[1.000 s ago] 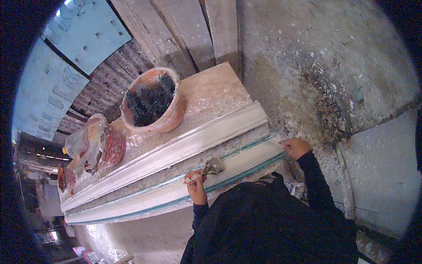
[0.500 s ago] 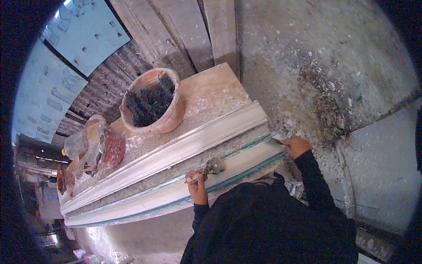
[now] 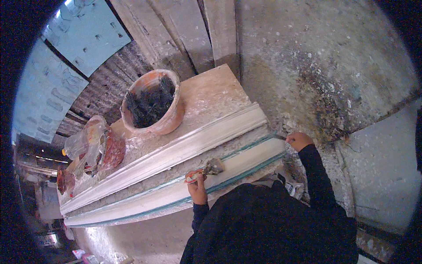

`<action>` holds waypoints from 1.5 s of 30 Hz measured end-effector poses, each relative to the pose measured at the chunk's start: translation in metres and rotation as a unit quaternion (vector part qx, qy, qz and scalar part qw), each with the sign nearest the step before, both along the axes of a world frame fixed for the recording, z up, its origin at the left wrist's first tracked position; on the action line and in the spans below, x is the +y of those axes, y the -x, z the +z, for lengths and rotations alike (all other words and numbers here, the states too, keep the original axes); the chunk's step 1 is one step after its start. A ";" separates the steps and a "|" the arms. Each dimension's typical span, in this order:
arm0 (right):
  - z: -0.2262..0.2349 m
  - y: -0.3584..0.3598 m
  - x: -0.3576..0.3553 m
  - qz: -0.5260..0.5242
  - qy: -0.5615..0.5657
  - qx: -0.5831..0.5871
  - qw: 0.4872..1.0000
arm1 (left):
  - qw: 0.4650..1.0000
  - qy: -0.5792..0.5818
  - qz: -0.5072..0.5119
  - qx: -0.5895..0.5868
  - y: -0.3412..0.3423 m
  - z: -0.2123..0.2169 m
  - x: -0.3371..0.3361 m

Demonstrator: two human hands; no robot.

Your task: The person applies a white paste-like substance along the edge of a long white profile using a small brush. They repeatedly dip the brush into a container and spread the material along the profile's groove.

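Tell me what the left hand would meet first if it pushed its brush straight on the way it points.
The left hand points its brush up and right across the near white moulding. Beyond the bristles, it would likely meet the gritty strip, then the second moulding; depth is uncertain.
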State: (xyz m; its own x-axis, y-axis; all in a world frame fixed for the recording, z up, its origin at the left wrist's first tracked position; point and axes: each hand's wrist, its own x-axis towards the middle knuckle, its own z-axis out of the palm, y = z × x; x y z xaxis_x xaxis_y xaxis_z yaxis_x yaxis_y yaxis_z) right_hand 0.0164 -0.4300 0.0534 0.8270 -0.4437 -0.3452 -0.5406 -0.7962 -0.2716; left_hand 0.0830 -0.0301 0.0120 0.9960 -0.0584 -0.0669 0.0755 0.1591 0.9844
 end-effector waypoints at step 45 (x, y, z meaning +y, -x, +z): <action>-0.033 -0.093 0.158 0.357 -0.184 0.001 0.916 | 0.952 0.017 0.305 -0.036 0.050 0.026 -0.006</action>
